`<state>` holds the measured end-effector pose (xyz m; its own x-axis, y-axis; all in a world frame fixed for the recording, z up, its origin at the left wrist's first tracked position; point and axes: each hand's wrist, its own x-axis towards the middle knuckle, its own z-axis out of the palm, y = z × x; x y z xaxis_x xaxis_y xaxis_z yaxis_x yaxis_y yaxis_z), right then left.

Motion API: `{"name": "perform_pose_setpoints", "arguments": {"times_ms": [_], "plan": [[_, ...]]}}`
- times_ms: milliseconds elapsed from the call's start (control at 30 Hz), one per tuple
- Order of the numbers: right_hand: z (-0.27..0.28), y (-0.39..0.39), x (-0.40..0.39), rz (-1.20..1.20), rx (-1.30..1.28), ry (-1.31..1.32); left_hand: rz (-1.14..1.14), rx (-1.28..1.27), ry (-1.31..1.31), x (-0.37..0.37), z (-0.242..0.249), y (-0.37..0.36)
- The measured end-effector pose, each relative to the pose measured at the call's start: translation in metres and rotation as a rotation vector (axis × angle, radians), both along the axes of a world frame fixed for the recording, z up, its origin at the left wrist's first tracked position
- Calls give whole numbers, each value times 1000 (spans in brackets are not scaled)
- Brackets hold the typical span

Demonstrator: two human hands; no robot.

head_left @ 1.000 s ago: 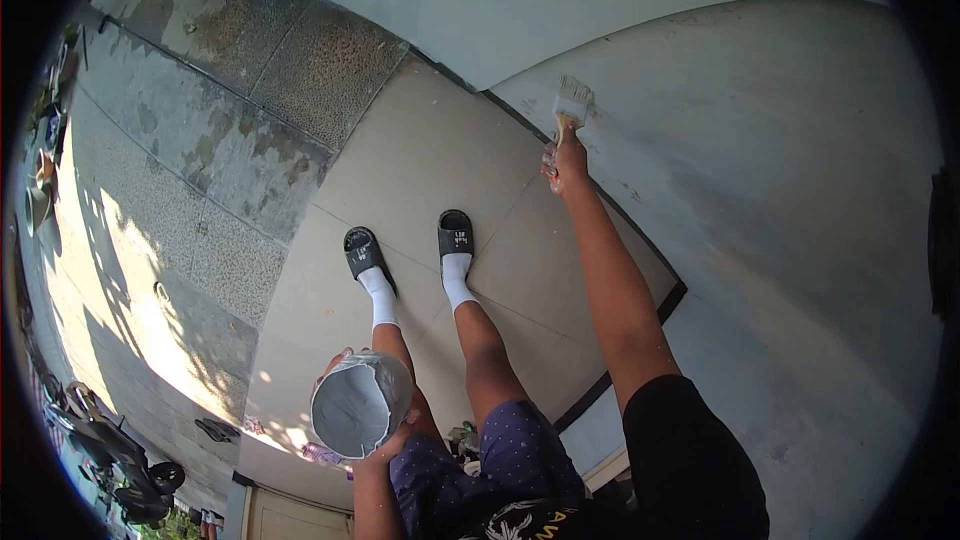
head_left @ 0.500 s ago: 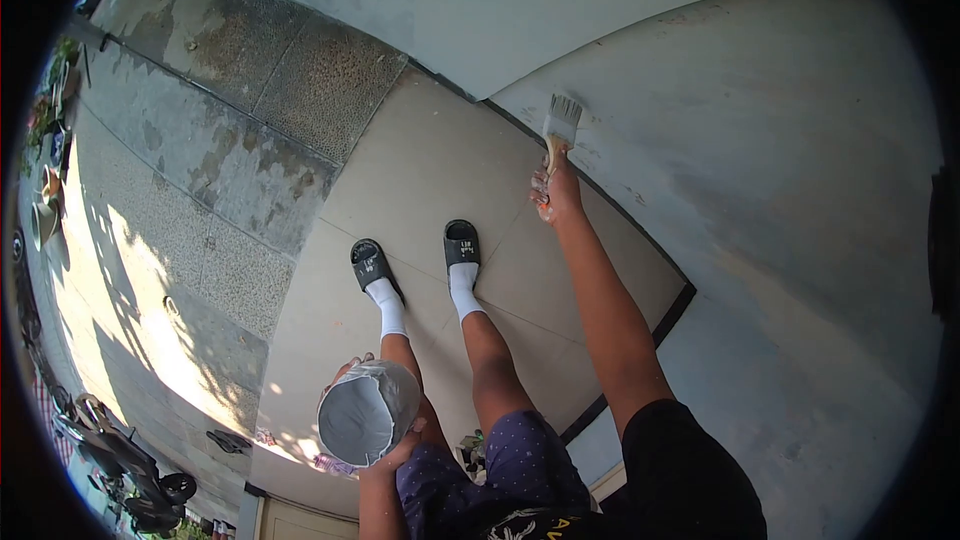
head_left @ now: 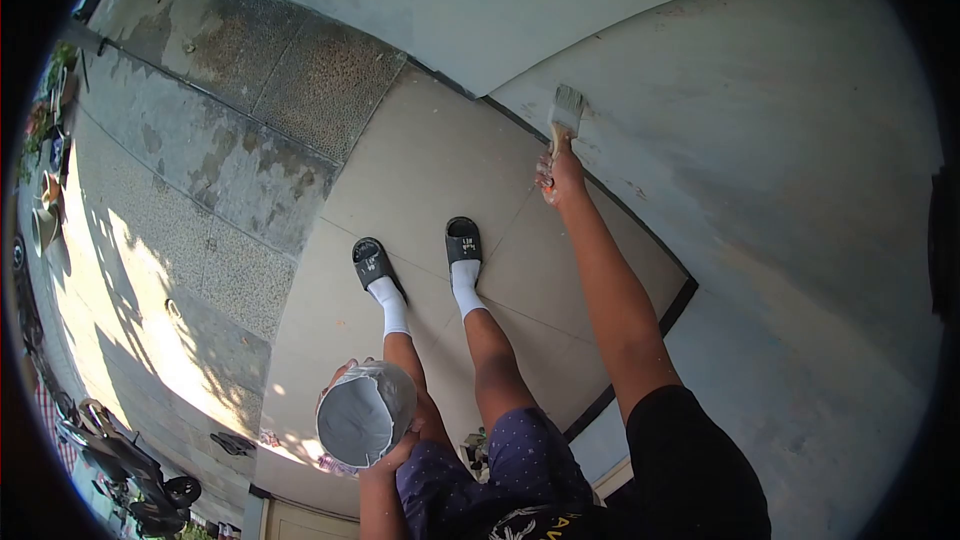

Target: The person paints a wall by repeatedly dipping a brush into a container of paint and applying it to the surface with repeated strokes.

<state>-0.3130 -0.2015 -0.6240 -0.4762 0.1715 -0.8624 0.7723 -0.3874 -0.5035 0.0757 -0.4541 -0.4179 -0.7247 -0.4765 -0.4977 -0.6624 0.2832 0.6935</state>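
Observation:
My right hand (head_left: 562, 178) is closed round the wooden handle of a flat paintbrush (head_left: 567, 112). Its pale, paint-coated bristles lie against or very close to the grey wall (head_left: 720, 130), low down near the dark skirting; actual contact is hard to tell. Smears of paint mark my right fingers. Down by my lap, my left hand (head_left: 400, 450) grips a paint-smeared round container (head_left: 402, 387) with grey paint inside. Part of that hand is hidden behind the container.
I stand in black slides (head_left: 463, 236) on beige floor tiles (head_left: 420, 170). Dark skirting (head_left: 650, 240) runs along the wall's foot. To the left lie rough paving (head_left: 240, 270), a motorcycle (head_left: 135, 470) and plant pots (head_left: 45, 225). A small object (head_left: 475, 450) is partly hidden by my legs.
The brush in my right hand has shifted slightly up and right along the wall, and its bristles now tilt differently. My left hand and the container have barely moved.

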Motion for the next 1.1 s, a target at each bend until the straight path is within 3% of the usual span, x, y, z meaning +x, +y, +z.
{"name": "perform_pose_setpoints", "arguments": {"times_ms": [133,200,233,300,433,500,533,567,633,700,767,800,833,900,967,1033,1100], "plan": [[3,0,11,26,-41,-32,-9,-22,-12,10,-7,-8],[-2,5,-12,-22,-107,84,-262,-85,-112,22,-9,-18],[-6,3,-10,-25,-110,79,-266,-88,-117,24,-11,-18],[-8,-3,-5,-38,-19,10,-130,-74,-40,24,-13,-15],[3,-10,36,-19,-115,-18,-67,31,-111,2,-1,-11],[-1,-3,16,15,-112,27,-7,18,52,-3,1,-12],[-10,3,-1,-26,-96,44,-226,-72,-31,2,5,-18],[-14,3,-15,-69,-82,72,-241,-83,-25,13,0,-22],[-16,4,-12,-34,-14,-23,-54,107,-76,9,3,-23],[-12,8,11,110,-7,10,-69,79,21,-12,16,-20],[-1,8,40,29,-31,-18,-8,197,78,-37,38,-23],[3,14,59,32,-84,-6,-47,294,-86,-47,51,-33],[7,23,81,30,-138,11,-85,285,-71,-56,54,-42],[18,26,125,-68,-138,1,-337,128,278,-81,52,-66],[36,17,160,-161,-85,51,-386,154,252,-111,69,-87],[31,6,194,-270,-122,91,-564,135,464,-153,88,-97],[28,-9,210,-363,-158,127,-746,23,364,-184,96,-109]]}}
